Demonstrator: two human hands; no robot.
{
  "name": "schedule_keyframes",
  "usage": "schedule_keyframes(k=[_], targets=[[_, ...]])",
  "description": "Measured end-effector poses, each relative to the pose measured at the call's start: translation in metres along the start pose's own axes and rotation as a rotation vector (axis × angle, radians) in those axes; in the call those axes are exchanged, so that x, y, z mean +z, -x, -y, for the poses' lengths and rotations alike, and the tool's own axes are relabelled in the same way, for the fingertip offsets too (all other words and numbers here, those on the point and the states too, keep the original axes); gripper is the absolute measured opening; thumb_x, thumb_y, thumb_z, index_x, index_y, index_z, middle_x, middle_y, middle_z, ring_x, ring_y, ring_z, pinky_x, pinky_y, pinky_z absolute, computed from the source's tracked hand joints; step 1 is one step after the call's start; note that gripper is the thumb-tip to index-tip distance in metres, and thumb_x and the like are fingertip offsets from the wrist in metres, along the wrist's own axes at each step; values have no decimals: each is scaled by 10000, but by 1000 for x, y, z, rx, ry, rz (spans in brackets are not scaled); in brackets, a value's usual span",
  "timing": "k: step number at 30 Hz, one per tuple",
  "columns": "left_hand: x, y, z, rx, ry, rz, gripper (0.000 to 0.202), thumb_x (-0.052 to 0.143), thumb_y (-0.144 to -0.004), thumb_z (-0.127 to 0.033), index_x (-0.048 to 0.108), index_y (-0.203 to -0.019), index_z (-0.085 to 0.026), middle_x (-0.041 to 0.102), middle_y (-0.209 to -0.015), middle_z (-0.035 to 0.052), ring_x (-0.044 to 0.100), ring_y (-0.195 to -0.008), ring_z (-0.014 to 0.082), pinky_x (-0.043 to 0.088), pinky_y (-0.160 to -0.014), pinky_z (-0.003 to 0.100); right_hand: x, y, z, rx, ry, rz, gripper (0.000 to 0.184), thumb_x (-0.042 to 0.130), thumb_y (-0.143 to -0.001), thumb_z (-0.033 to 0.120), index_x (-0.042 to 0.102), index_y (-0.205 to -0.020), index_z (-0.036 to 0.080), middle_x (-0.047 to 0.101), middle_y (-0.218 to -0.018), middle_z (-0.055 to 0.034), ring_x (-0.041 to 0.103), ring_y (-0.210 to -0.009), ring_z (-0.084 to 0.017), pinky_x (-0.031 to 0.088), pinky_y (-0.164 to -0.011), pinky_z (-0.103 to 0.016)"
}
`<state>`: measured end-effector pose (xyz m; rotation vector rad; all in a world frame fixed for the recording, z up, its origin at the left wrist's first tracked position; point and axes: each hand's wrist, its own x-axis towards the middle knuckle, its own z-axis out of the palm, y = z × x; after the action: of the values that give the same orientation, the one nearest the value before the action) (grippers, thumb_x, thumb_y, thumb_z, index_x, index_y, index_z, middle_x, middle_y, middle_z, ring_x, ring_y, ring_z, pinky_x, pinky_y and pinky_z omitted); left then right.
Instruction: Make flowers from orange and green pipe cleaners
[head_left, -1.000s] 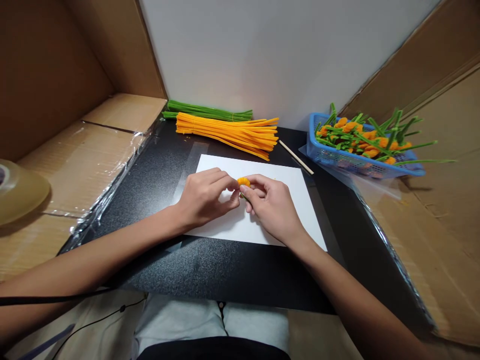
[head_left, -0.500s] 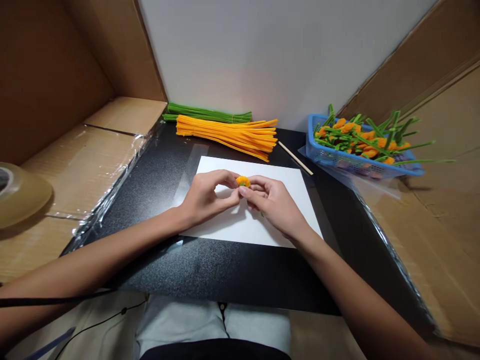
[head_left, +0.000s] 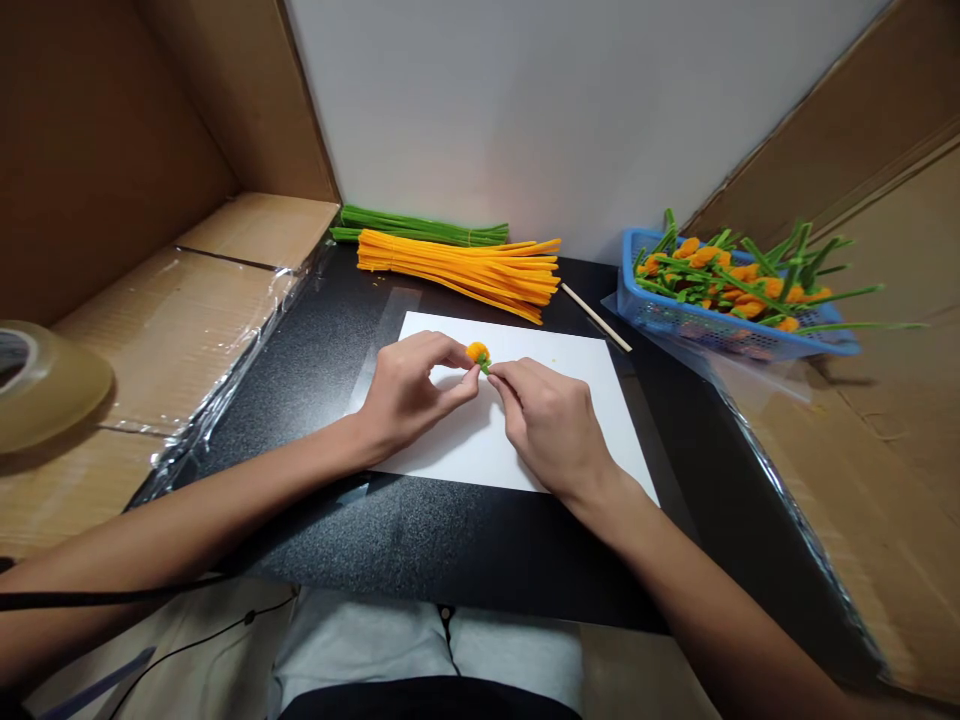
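My left hand [head_left: 412,392] pinches a small orange pipe-cleaner flower [head_left: 478,352] between thumb and fingertips, above a white sheet of paper [head_left: 585,385]. My right hand [head_left: 551,425] is closed just right of it, its fingertips gripping the short green stem under the orange head. Both hands hover over the middle of the sheet on the black table [head_left: 420,540].
A bundle of orange pipe cleaners [head_left: 461,265] and one of green pipe cleaners [head_left: 416,226] lie at the back. A blue basket [head_left: 720,325] holding several finished flowers sits at the right, a wooden stick [head_left: 596,317] beside it. A tape roll [head_left: 37,385] rests on cardboard at the left.
The flower has shifted slightly left and turned between my fingers. My right hand has dropped lower onto the stem, its fingers curling under.
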<state>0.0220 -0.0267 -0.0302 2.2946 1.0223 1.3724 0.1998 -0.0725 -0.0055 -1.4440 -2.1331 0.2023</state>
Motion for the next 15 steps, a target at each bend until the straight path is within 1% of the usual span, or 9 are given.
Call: schedule_keyframes(k=[2, 5, 7, 8, 10, 12, 15], targets=[[1, 0, 2, 89, -98, -13, 93, 686, -853, -237, 677, -776, -185, 762, -810, 38, 705, -755, 161, 556, -714, 298, -3, -1, 2, 29, -35, 39, 278, 448, -985, 188, 723, -972, 145, 752, -898, -127, 672, -770, -227, 449, -722, -348], [3, -1, 3, 181, -169, -23, 113, 674, -859, -233, 660, -753, -197, 754, -787, 28, 701, -743, 158, 546, -703, 292, -7, -3, 4, 145, -192, 76, 248, 486, -980, 206, 711, -882, 174, 718, -735, -52, 624, -638, -176, 426, -665, -310], [3, -1, 4, 204, -173, -26, 111, 677, -856, -222, 656, -751, -197, 750, -783, 28, 700, -745, 159, 550, -706, 293, -7, -4, 5, 213, -259, 100, 254, 488, -984, 214, 708, -860, 182, 694, -675, -27, 597, -587, -159, 411, -637, -296], [2, -2, 3, 195, -164, -31, 107, 682, -855, -220, 655, -754, -194, 746, -780, 28, 697, -742, 158, 553, -708, 293, -6, -4, 5, 228, -249, 104, 250, 487, -986, 216, 711, -883, 179, 702, -687, -32, 598, -585, -160, 404, -631, -296], [1, -2, 2, 117, -95, -31, 89, 691, -852, -227, 652, -784, -186, 734, -784, 22, 688, -736, 147, 568, -712, 285, -4, -4, 6, 219, -144, 90, 220, 505, -989, 239, 711, -966, 166, 740, -770, -66, 619, -614, -178, 386, -629, -303], [0, -3, 1, -26, 24, -21, 85, 704, -838, -235, 642, -847, -178, 717, -807, 13, 679, -741, 131, 586, -698, 260, -1, -3, 6, 172, 12, 56, 205, 537, -987, 278, 700, -1015, 157, 761, -840, -101, 642, -649, -200, 359, -623, -310], [2, -3, -1, -217, 199, 28, 165, 705, -820, -227, 624, -952, -168, 699, -884, 22, 678, -804, 127, 597, -666, 220, 2, -1, 5, 106, 194, 47, 247, 516, -1009, 315, 701, -965, 157, 759, -829, -117, 653, -660, -212, 311, -595, -313]])
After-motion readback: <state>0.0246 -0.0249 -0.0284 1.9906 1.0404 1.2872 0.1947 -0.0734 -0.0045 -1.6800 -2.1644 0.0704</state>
